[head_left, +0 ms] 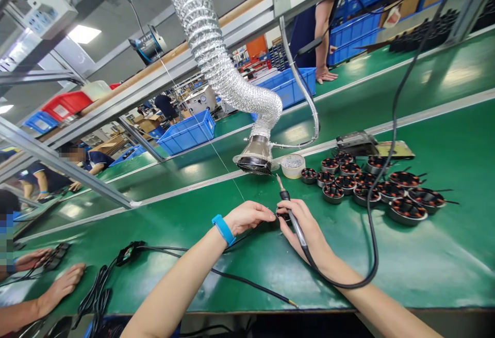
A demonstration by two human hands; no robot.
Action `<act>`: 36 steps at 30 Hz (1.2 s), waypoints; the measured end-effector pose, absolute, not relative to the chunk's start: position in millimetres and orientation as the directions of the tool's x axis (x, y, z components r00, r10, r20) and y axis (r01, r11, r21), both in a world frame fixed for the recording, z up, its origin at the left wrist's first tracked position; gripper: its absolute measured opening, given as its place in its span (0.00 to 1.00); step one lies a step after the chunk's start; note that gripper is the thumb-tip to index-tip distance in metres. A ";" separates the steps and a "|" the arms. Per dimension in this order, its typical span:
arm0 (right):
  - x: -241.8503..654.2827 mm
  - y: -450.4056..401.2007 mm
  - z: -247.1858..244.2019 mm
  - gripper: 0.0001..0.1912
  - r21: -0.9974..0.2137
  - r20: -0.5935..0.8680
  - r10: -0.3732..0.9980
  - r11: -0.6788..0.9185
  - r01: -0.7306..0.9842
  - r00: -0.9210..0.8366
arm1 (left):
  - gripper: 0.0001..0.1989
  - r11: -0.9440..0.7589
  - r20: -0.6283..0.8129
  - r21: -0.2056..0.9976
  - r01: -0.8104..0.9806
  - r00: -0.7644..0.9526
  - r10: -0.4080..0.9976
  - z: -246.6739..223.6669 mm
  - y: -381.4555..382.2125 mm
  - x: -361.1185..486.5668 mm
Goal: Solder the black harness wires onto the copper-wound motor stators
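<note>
Two hands: both yours, together at the middle of the green table (456, 183), below the fume hood (255, 153).
Left hand: your left hand (245, 218) has its grip closed, thumb and forefinger pinched on the thin wire (222, 162) that slants down from the overhead spool (150, 46); blue wristband (223, 229) on that wrist.
Right hand: your right hand (303, 227) has its grip closed round the soldering iron (297, 222); tip up, apart from the small round part.
Round part: the small round part (284, 215) sits between your two hands, fingers close round it; mostly hidden, so detail can't be told.
Iron cable: black cord (374, 235) loops across your right forearm, then rises in front of the motor stators.
Hood: hangs on a silver flexible duct (216, 54); round tub (293, 165) just beside it, to the right.
Stators: motor stators (407, 211) in metal rims, copper-coloured windings, clustered right of your hands; a flat metal-and-yellow piece (394, 150) lies behind them.
Cables: black cable (251, 279) crosses under your left forearm, bared end near the table edge; black housing (130, 253) with coiled leads to the left.
Neighbours: a co-worker's hands (64, 286) at far left; another person's hand (327, 75) rests across the line, near blue bins (294, 87).
</note>
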State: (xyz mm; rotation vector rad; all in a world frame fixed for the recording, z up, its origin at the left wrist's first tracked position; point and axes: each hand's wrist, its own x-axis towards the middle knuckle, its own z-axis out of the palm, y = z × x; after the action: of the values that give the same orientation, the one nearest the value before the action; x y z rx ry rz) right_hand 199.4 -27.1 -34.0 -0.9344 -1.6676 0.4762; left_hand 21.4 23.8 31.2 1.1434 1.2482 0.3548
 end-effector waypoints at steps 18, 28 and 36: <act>204.6 -5.4 -21.3 0.13 -0.729 0.590 0.768 0.639 0.246 -0.248 | 0.23 0.360 -0.466 0.874 0.327 0.350 0.813 27.1 16.8 14.9; 206.6 -16.5 -19.7 0.17 -0.717 0.543 0.760 0.641 0.274 -0.357 | 0.12 0.211 -0.338 0.915 0.343 0.371 0.865 22.2 14.0 21.7; 206.1 -16.8 -20.6 0.15 -0.759 0.555 0.774 0.621 0.196 -0.304 | 0.13 0.185 -0.355 0.898 0.399 0.410 0.840 22.6 5.3 26.2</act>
State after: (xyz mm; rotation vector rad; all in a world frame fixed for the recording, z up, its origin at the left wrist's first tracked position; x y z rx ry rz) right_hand 206.1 -16.8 -20.6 -0.7816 -1.8250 0.7100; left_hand 26.2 5.3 22.6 1.4247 1.1891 0.4464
